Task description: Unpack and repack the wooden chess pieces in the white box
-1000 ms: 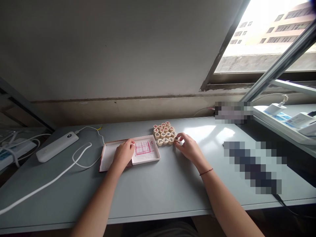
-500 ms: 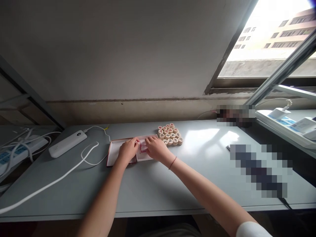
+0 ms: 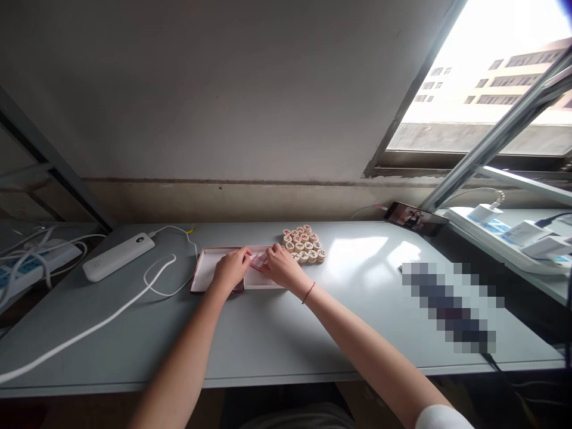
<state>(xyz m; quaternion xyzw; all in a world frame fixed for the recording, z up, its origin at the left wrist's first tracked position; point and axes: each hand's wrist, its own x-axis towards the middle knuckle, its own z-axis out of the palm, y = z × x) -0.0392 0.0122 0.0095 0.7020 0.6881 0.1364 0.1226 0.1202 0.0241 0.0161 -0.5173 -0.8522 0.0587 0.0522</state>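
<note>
A shallow white box tray with a dark red rim lies on the grey table. My left hand and my right hand meet over it. Both pinch a small folded sheet printed with a red grid, lifted a little off the tray. Just right of the tray sits a cluster of several round wooden chess pieces with red and black characters, close behind my right hand.
A white power bank with a looping white cable lies at the left. A power strip with cables is at the far left. A phone leans by the window, and white chargers sit at the right.
My right hand left the chess pieces and crossed left to the tray. Both hands now hold the red-grid sheet, raised from the tray floor. The view has shifted slightly.
</note>
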